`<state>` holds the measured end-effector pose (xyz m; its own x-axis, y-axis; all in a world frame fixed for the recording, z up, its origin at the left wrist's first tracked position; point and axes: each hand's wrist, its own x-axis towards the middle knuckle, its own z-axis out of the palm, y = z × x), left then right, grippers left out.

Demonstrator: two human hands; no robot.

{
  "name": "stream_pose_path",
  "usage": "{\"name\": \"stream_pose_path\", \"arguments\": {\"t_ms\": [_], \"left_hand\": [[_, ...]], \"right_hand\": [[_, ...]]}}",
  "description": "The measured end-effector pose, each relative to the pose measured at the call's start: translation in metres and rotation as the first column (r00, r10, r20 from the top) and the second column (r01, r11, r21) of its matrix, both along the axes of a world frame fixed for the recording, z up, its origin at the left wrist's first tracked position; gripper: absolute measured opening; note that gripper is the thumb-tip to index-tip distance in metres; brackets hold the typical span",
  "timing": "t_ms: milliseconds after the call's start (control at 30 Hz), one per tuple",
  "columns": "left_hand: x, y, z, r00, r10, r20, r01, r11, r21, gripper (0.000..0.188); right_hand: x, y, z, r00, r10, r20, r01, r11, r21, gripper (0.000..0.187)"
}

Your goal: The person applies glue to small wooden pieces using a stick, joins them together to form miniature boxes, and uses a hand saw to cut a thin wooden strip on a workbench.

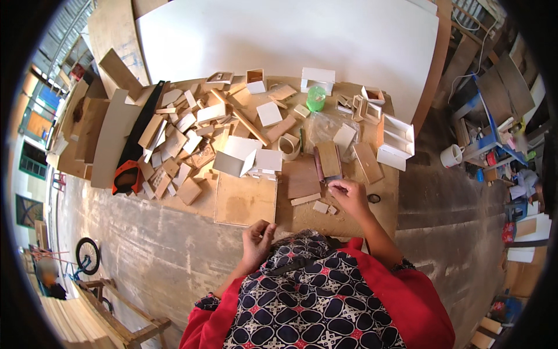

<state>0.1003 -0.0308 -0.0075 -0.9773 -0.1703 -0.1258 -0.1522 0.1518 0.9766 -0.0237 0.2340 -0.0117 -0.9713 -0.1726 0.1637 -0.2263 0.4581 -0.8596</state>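
Observation:
My right hand point(349, 196) is over the table's front right part, its fingers pinched together; whatever they hold, if anything, is too small to tell. Just beyond its fingertips lies a brown wooden block point(329, 160) with dark reddish edges, beside a flat brown board point(300, 177). My left hand point(257, 241) is at the front edge with fingers curled in, and their inner side is hidden. It is nearest the lower corner of a square plywood panel point(246, 200). Small wood offcuts point(320, 207) and a black ring point(374, 198) lie around my right hand.
A heap of wood offcuts point(174, 142) covers the table's left side, with an orange-handled saw point(127, 177) at its edge. White folded panels point(247, 160), a green plastic cup point(316, 99), a tape roll point(288, 146) and a white compartment box point(396, 141) stand farther back.

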Motion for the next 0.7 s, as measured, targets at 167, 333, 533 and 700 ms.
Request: {"name": "stream_pose_path", "arguments": {"t_ms": [167,333,533,700], "left_hand": [[-0.010,-0.017,0.011,1.000,-0.014,0.007,0.014,1.000,0.005,0.017],[-0.008,-0.045,0.027,0.998,-0.063,0.026,0.064,0.998,-0.024,0.015],[-0.001,-0.082,0.022,0.991,-0.134,0.019,0.135,0.990,-0.038,0.013],[0.000,-0.097,0.027,0.948,-0.319,0.008,0.315,0.934,-0.169,0.012]], "right_hand": [[0.006,0.008,0.002,0.998,-0.058,-0.008,0.059,0.998,0.017,0.010],[0.038,0.013,0.005,0.977,-0.088,0.192,0.052,0.981,0.184,0.015],[0.073,-0.013,-0.013,0.956,-0.247,-0.157,0.291,0.859,0.421,0.021],[0.077,-0.025,-0.026,0.905,-0.422,-0.048,0.419,0.869,0.264,0.019]]}}
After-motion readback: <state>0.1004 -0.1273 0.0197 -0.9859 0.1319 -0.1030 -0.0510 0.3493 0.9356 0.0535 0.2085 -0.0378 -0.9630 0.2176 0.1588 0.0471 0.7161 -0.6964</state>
